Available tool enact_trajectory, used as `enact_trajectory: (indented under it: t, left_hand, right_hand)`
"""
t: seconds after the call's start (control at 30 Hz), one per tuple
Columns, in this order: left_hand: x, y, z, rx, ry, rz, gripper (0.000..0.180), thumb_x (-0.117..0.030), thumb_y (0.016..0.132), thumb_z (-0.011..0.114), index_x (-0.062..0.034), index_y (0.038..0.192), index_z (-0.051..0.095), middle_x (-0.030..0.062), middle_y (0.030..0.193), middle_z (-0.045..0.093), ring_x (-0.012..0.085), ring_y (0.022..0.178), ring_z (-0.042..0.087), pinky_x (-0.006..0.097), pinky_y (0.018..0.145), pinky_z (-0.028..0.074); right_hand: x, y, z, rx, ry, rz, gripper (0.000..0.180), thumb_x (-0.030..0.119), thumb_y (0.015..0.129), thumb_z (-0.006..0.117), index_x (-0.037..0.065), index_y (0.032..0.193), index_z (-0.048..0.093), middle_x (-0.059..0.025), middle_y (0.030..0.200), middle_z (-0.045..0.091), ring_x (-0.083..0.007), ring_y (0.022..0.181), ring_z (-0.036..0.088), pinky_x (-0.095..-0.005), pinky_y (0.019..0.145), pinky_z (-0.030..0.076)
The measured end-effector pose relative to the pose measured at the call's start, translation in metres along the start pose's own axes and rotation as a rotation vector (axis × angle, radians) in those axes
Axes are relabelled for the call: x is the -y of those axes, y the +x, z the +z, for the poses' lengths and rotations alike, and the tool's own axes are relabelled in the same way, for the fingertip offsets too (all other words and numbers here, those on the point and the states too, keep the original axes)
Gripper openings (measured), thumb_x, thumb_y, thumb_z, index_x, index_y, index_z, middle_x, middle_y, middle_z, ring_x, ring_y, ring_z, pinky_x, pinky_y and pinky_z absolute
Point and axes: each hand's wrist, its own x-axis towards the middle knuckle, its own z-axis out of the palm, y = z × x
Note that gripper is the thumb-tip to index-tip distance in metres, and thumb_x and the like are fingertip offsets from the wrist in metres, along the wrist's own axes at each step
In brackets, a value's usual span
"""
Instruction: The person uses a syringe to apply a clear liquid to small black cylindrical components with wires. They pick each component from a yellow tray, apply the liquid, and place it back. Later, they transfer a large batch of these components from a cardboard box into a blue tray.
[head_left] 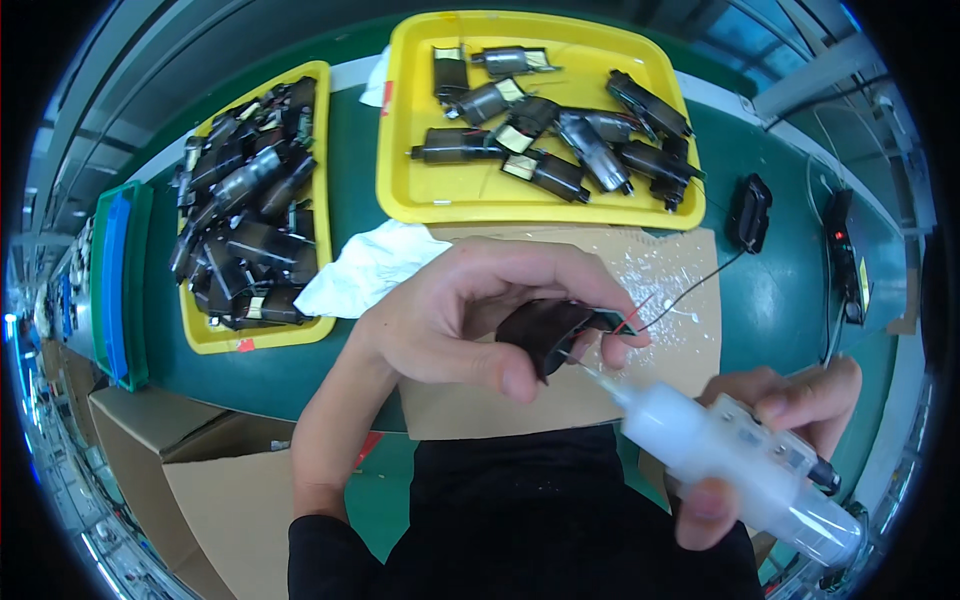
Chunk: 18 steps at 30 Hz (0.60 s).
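Observation:
Over the cardboard sheet (480, 405), my left hand (440, 310) is closed round a dark curved housing part (545, 332). A small green circuit board and thin red and black wires show at its right end. My right hand (770, 410) grips a white dispensing syringe (690, 430), a clear-ended barrel with a metal fitting on its side. Its thin needle tip points up and left, at the open side of the housing; whether it touches inside is hidden by the part. White specks of paste (670, 300) dot the cardboard to the right.
A yellow tray (395, 190) at the back holds several dark cylindrical motor parts. Another yellow tray (325, 200) on the left is heaped with similar parts. White tissue (365, 265) lies between. A black plastic shell (750, 212), a cabled black box (847, 250) and cardboard boxes (230, 500) surround the workspace.

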Motion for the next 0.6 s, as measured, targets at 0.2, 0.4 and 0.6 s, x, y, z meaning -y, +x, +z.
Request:
enact_trajectory:
  t: [0.2,0.4,0.6]
  left_hand:
    - [-0.039,0.001,-0.01,-0.085,0.774,0.06,0.046,-0.022,0.081,0.07,0.0009,0.119,0.06,0.0105,0.108,0.059,0.0228,0.101,0.052,0.033,0.087,0.041]
    - [-0.114,-0.045,-0.014,-0.51,1.686,-0.051,0.045,-0.006,0.072,0.07,-0.003,0.116,0.062,0.0122,0.105,0.06,0.0257,0.094,0.058,0.032,0.084,0.045]
    - [-0.145,-0.09,-0.038,-0.799,1.987,-0.142,0.035,-0.008,0.079,0.067,-0.0032,0.113,0.061,0.013,0.111,0.058,0.0291,0.102,0.057,0.034,0.091,0.043]
  right_hand:
    - [-0.032,-0.004,-0.002,-0.154,-0.155,-0.146,0.043,0.021,0.074,0.077,-0.001,0.091,0.044,-0.006,0.073,0.056,-0.0107,0.062,0.053,-0.0237,0.062,0.043]
    - [-0.084,0.002,0.02,-0.045,-0.253,0.155,0.03,0.013,0.073,0.074,0.003,0.088,0.049,-0.0034,0.066,0.057,-0.0072,0.057,0.05,-0.0217,0.054,0.039]
    - [-0.101,-0.002,0.006,-0.053,-0.281,0.177,0.032,0.012,0.07,0.076,0.004,0.087,0.05,-0.0033,0.063,0.058,-0.0067,0.056,0.052,-0.0217,0.053,0.04]
